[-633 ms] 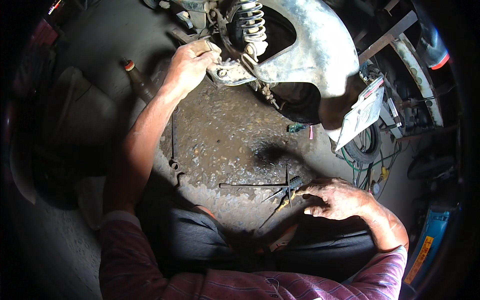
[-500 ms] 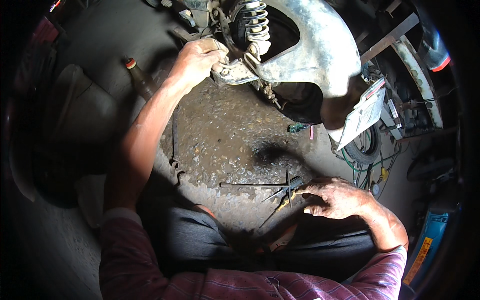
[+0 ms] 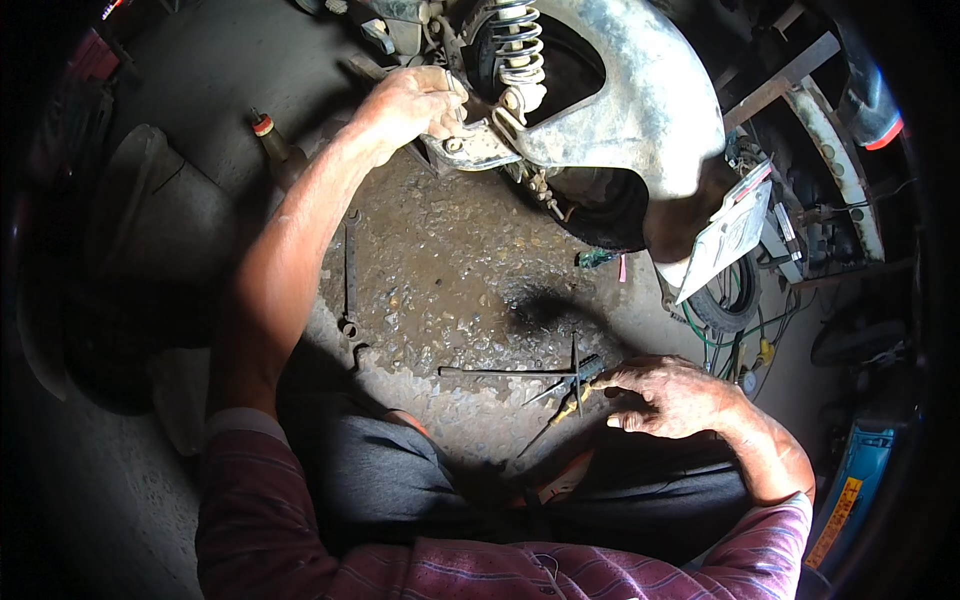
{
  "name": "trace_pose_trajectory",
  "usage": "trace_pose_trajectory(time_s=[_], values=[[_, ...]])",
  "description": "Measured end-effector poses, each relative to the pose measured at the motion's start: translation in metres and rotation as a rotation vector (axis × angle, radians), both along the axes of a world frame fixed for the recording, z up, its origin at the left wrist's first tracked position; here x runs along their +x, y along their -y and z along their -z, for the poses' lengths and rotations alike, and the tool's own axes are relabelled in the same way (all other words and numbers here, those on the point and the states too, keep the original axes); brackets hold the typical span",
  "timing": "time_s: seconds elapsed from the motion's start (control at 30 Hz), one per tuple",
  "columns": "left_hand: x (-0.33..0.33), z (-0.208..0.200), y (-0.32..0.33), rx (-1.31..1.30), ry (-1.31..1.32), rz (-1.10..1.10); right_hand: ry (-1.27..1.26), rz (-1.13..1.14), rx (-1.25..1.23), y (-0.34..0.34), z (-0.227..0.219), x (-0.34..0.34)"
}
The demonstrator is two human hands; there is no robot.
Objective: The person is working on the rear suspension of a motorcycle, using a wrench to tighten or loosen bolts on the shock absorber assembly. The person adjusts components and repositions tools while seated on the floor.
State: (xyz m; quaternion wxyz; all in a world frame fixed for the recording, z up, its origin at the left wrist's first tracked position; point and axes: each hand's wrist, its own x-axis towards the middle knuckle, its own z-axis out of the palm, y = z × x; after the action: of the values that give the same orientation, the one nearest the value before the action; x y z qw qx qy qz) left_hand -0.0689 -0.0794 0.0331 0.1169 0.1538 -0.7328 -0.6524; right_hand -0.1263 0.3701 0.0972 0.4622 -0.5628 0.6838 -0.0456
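Here, left hand (image 3: 415, 108) at grimy metal bracket (image 3: 477, 149), grip unclear; right hand (image 3: 678, 397) loosely unclenched.

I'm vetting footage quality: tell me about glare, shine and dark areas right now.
Head view: bright light whitens parts of the fender; head view: the wet-looking floor glints, while the bottle sits dimmer; head view: corners fall to black.
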Motion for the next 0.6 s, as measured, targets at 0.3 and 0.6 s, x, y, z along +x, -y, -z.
trace_pose_trajectory(time_s=[0.3, 0.6], values=[[-0.008, 0.009, 0.012, 0.211, 0.084, -0.019, -0.001, -0.009, -0.010, -0.002, 0.006, -0.003], [-0.008, 0.002, -0.001, 0.062, 0.062, -0.090, 0.012, -0.007, -0.036, -0.004, 0.015, -0.006]])
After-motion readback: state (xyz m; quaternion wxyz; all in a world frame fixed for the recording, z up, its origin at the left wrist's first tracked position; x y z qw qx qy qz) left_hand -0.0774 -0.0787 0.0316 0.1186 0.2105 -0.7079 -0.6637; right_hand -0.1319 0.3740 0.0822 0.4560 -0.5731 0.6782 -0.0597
